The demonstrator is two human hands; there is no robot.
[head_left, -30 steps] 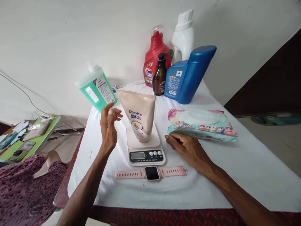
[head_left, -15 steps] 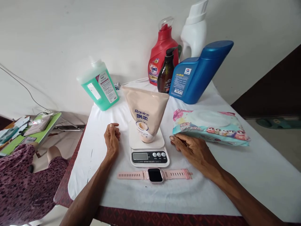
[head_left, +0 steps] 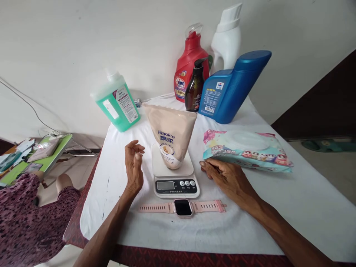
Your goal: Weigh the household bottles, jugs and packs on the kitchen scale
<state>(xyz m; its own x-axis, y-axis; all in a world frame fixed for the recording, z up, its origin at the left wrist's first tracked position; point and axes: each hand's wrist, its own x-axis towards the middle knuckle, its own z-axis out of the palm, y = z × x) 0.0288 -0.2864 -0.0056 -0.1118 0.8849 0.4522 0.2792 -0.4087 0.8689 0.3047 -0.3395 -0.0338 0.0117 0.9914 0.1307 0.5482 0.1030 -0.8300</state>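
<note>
A beige Rejoice pouch stands upright on a small white kitchen scale in the middle of the white-clothed table. My left hand rests on its edge just left of the scale, fingers loosely curled and apart, holding nothing. My right hand lies flat on the cloth right of the scale, fingertips by the near edge of a pack of wet wipes. A pink smartwatch lies flat in front of the scale.
A green liquid bottle stands at the back left. A red detergent bottle, dark pump bottle, white bottle and blue bottle stand at the back by the wall. A green side table is at left.
My left hand came down from beside the pouch's top to the cloth next to the scale, then opened its fingers slightly. My right hand stayed put.
</note>
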